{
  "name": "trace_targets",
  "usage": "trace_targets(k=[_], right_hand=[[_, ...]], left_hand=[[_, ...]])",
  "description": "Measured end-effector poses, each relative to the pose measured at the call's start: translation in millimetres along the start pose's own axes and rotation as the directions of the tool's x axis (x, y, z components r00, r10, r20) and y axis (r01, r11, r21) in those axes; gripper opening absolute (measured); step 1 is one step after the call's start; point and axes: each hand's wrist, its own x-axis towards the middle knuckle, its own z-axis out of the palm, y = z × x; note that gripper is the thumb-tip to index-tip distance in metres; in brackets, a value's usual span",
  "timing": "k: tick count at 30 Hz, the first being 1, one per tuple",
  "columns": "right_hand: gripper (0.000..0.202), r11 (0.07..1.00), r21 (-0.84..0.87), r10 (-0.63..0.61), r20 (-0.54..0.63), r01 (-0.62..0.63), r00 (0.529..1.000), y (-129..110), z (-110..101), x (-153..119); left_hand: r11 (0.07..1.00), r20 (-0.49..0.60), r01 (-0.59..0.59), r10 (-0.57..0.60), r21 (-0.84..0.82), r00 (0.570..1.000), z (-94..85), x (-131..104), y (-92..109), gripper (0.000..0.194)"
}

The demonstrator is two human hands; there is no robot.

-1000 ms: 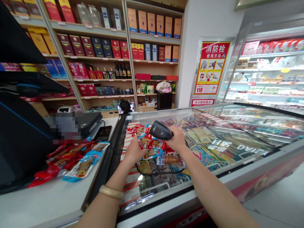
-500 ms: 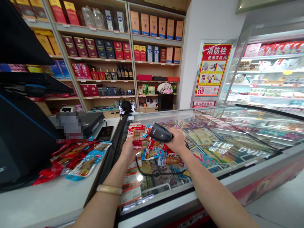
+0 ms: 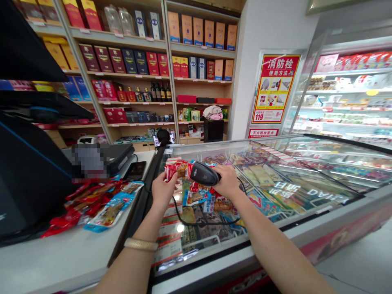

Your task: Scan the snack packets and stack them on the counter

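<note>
My right hand [image 3: 226, 179] is closed around the handle of a black barcode scanner [image 3: 203, 173], whose head points left. A dark cable [image 3: 202, 224] loops from it over the freezer glass. My left hand [image 3: 162, 188], with a gold bracelet on the wrist, pinches a red snack packet [image 3: 172, 169] just left of the scanner head. Beneath both hands, several snack packets lie on the glass, among them a blue one [image 3: 196, 197] and a brown-and-red one [image 3: 222, 204]. Part of the pile is hidden behind the scanner.
A chest freezer [image 3: 275, 241] with a sliding glass top stretches to the right. On the white counter [image 3: 61, 261] at left lie a heap of red and blue packets [image 3: 107, 212], a phone [image 3: 134, 170] and a dark monitor [image 3: 27, 171]. Behind the freezer, a person's head [image 3: 163, 137] shows.
My left hand has turned and closed on the red packet, its thumb now across it. The scanner has shifted slightly left and down, closer to that packet.
</note>
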Motion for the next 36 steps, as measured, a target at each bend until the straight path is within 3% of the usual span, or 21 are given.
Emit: trace_targets(k=[3, 8, 15, 24, 32, 34, 36], right_hand=[[0.023, 1.0, -0.007, 0.01, 0.016, -0.01, 1.0, -2, -1, 0], [0.023, 1.0, -0.006, 0.009, 0.076, -0.009, 0.997, -7, -2, 0], [0.021, 1.0, -0.006, -0.002, 0.127, 0.003, 0.992, -11, -2, 1], [0.022, 0.999, -0.033, 0.004, 0.139, 0.0, 0.99, -10, -2, 1], [0.018, 1.0, -0.012, 0.01, 0.115, -0.009, 0.993, -10, -1, 1], [0.017, 1.0, 0.0, 0.016, 0.093, -0.016, 0.996, -9, 0, 0], [0.019, 1.0, 0.006, 0.02, 0.076, -0.02, 0.997, -8, 1, 0]], left_hand=[[0.977, -0.109, -0.11, 0.131, 0.181, 0.985, -4.8, 2, 1, 0.031], [0.953, -0.17, -0.164, 0.211, 0.254, 0.963, -6.1, 3, 1, 0.033], [0.928, -0.136, -0.255, 0.3, 0.271, 0.944, -4.8, 1, 5, 0.029], [0.918, -0.129, -0.277, 0.323, 0.284, 0.938, -3.9, -1, 5, 0.029], [0.936, -0.128, -0.242, 0.281, 0.255, 0.951, -3.9, -1, 3, 0.026], [0.971, -0.166, -0.17, 0.198, 0.17, 0.966, -3.1, 1, 4, 0.024], [0.997, -0.24, -0.059, 0.046, -0.046, 0.97, -3.6, 7, 4, 0.02]])
